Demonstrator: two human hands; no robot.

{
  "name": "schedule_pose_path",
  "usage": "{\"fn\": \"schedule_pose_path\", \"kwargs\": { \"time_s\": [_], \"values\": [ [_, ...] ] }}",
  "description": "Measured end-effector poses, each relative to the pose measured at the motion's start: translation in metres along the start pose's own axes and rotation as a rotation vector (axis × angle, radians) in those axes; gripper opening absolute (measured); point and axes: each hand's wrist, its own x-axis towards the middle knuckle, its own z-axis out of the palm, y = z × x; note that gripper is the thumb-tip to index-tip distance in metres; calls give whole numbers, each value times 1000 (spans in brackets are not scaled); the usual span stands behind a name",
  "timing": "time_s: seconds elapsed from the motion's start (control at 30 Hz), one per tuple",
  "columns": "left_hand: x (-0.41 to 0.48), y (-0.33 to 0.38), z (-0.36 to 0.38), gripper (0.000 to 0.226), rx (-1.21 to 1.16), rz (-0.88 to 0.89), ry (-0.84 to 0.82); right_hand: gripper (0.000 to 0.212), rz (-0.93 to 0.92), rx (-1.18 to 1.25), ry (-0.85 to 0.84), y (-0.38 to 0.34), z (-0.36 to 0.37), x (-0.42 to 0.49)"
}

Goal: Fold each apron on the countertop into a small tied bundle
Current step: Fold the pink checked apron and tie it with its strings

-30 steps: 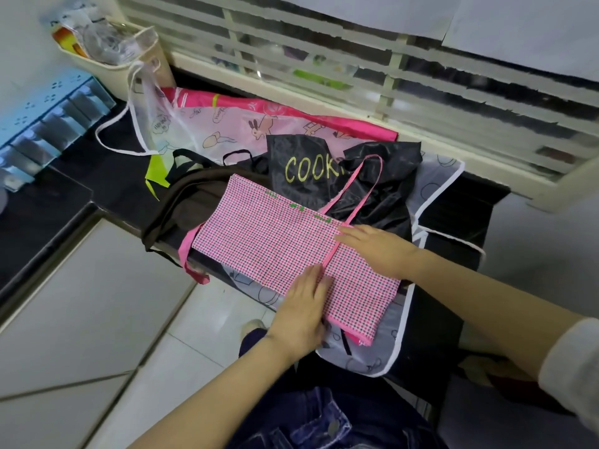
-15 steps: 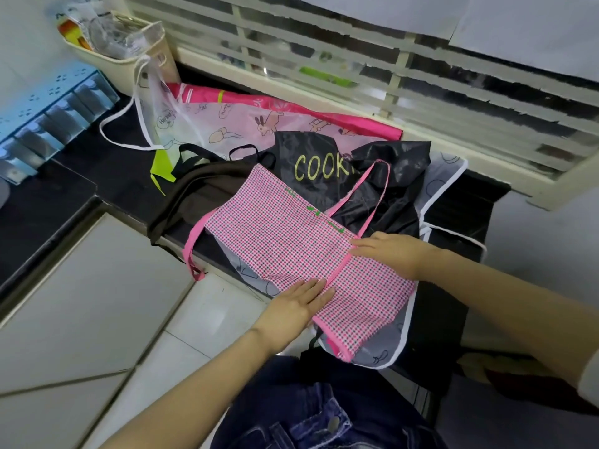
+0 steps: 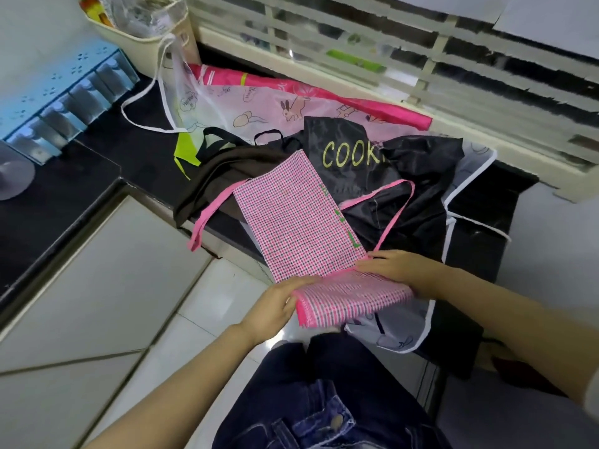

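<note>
The left hand [image 3: 275, 307] and right hand [image 3: 400, 270] each grip the fold at the near end of the pink apron [image 3: 291, 228] on the countertop [image 3: 139, 147] edge, so roll tight and even, leaving the strap [image 3: 396, 215] free.

The person wears dark blue denim jeans [image 3: 324, 396] with a metal button [image 3: 337, 422] and a whitish right sleeve [image 3: 592, 395]
</note>
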Motion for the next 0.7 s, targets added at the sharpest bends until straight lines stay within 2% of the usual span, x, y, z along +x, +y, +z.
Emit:
{"fn": "schedule_pose_path", "kwargs": {
  "time_s": [0.07,0.1,0.17,0.2,0.23,0.3,0.4,0.43,0.47,0.57,0.7],
  "values": [
    [3,7,-2,29,-169,-107,109,60,40,204,18,-1,-4,2],
    [5,13,-3,28,-214,-160,174,50,70,329,37,-2,-8,3],
    [9,17,-5,25,-293,-265,283,29,162,543,186,-4,-16,6],
    [13,19,-7,21,-341,-312,339,29,216,621,285,-5,-22,9],
    [16,22,-11,18,-384,-348,400,36,234,656,376,-7,-29,13],
    [25,26,-18,22,-435,-385,544,41,189,609,454,-8,-44,23],
    [38,31,-31,29,-460,-432,726,8,186,707,493,-14,-65,39],
    [42,33,-35,30,-496,-454,762,19,217,732,514,-13,-68,46],
    [44,30,-38,29,-539,-487,774,29,249,736,499,-12,-69,53],
    [42,20,-38,38,-537,-633,693,37,309,767,373,-2,-61,73],
    [34,8,-25,27,-231,-757,564,36,312,795,134,3,-55,82]
  ]
}}
